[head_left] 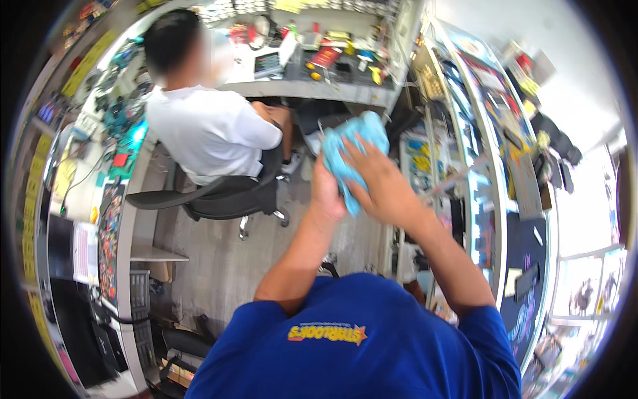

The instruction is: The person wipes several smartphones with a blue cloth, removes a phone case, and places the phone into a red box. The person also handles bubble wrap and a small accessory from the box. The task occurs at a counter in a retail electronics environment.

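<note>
Out in front of my body, a crumpled light blue cloth [374, 130] is between my two hands. My left hand [325, 191] grips it from the left and below, with its fingers mostly hidden behind the folds. Over the top of the cloth lies my right hand [383, 181], its fingers bent across the fabric and slightly blurred. Whether the cloth is wrapped around some other thing, I cannot tell.
A person in a white shirt [203, 130] sits on a black chair [229, 206] ahead to the left. Beyond is a cluttered desk [319, 90]. Glass display shelves [488, 219] run along the right, and a counter [126, 233] with small goods along the left.
</note>
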